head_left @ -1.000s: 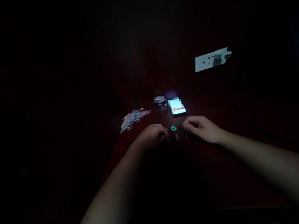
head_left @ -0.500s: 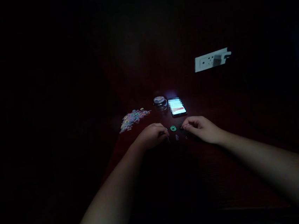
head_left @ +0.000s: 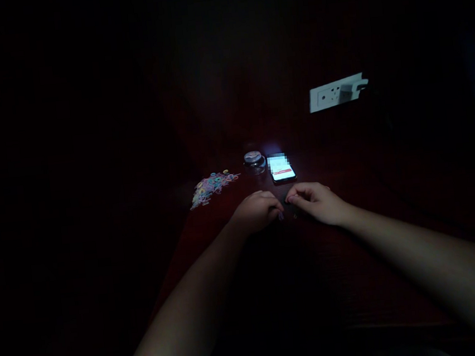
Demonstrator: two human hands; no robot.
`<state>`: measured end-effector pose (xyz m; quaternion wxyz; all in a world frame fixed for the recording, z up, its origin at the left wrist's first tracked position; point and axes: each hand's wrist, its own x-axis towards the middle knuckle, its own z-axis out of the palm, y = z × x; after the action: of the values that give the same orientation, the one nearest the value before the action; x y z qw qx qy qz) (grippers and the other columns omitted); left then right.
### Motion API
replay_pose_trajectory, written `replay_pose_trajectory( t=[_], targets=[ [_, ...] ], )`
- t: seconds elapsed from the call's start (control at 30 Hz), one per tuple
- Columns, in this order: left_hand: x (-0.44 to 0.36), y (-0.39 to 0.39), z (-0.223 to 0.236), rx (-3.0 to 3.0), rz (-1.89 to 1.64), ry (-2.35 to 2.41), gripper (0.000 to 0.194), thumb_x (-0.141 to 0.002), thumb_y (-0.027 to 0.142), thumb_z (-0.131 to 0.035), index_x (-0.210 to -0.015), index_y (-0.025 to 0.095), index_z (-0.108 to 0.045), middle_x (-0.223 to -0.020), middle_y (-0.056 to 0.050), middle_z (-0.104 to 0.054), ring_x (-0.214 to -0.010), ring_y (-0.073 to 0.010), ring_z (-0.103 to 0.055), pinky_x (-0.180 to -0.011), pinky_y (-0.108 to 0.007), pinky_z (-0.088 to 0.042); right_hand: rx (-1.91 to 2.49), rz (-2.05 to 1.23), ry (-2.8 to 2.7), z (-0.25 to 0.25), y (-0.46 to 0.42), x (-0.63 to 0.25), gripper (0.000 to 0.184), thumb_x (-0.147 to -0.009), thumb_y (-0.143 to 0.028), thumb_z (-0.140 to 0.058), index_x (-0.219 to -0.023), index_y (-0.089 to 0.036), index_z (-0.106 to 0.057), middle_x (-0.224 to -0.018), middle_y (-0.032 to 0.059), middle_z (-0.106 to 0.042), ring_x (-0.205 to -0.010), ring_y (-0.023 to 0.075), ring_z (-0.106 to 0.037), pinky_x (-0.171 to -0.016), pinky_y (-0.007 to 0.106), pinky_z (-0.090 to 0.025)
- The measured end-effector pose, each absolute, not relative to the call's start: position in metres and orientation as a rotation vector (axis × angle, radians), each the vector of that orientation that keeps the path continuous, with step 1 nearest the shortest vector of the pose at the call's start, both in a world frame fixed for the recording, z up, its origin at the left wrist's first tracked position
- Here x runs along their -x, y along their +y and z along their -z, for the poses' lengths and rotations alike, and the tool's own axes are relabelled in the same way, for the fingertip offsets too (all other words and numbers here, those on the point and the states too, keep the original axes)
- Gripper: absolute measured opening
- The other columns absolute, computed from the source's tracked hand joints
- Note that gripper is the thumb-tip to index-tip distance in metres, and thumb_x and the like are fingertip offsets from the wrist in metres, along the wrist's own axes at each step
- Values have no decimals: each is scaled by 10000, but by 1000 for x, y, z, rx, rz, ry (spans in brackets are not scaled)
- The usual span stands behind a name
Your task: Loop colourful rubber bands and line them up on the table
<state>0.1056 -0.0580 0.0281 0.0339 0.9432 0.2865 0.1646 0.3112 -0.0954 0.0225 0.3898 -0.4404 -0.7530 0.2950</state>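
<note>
My left hand (head_left: pixel 259 210) is low over the dark red table, fingers curled down and tips together beside a small pale purple piece (head_left: pixel 281 216). Whether the fingertips grip that piece is hidden. Just to the right, my right hand (head_left: pixel 317 201) is closed in a pinch, thumb and forefinger at a small dark piece (head_left: pixel 286 200) too dim to name. A tiny pale loop (head_left: pixel 295 216) lies below the right fingertips. The two hands are close together but apart.
A heap of small coloured elastic bands (head_left: pixel 213 188) lies at the table's left edge. Behind the hands stand a clear lidded jar (head_left: pixel 254 164) and a lit phone (head_left: pixel 283 171). A white socket panel (head_left: pixel 334 93) with a plug is on the wall. Deep shadow covers the surroundings.
My left hand has moved right, toward the right hand, and now covers where the green ring lay. My right hand has barely shifted and keeps its pinch.
</note>
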Motion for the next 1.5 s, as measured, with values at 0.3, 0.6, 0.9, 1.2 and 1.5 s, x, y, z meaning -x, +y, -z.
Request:
replay_pose_trajectory(
  t=[0.3,0.6,0.9,1.2,1.5],
  targets=[
    [-100,-60,-32,-2870,-568,905,160,-860,214,-589,-954,199,-718,-1019,-43,-694,-956,-174,-618,-913,-304,-474,1163,-759,-1900,-22,-95,-312,254,-857,-389,-516,-787,-169,-622,-616,5,-585,-563,139,-512,-527,257,-387],
    [-76,-69,-43,-2751,-415,1118,341,-730,50,-534,-967,217,-714,-983,-18,-691,-883,-157,-634,-823,-279,-517,1104,-825,-1953,-16,-89,-317,184,-866,-320,-512,-858,-180,-632,-801,44,-719,-662,155,-598,-610,279,-461],
    [-80,-68,-44,-2791,-327,1026,173,-825,153,-597,-913,209,-734,-948,-26,-690,-902,-159,-624,-874,-287,-495,955,-957,-2011,-14,-91,-315,176,-872,-280,-528,-930,-168,-652,-923,72,-740,-792,175,-656,-720,317,-507],
    [-81,-70,-44,-2794,-379,994,189,-805,141,-597,-934,204,-720,-973,-32,-690,-915,-162,-624,-896,-309,-498,1005,-789,-2083,-16,-94,-315,174,-888,-243,-512,-938,-174,-664,-917,59,-717,-839,191,-647,-780,355,-508],
    [-83,-72,-45,-2774,-322,915,309,-755,61,-583,-973,218,-735,-1004,-20,-697,-961,-157,-623,-955,-288,-476,945,-394,-2363,-18,-96,-316,371,-870,-86,-463,-1117,-227,-701,-987,77,-680,-945,227,-572,-875,402,-452]
  ],
)
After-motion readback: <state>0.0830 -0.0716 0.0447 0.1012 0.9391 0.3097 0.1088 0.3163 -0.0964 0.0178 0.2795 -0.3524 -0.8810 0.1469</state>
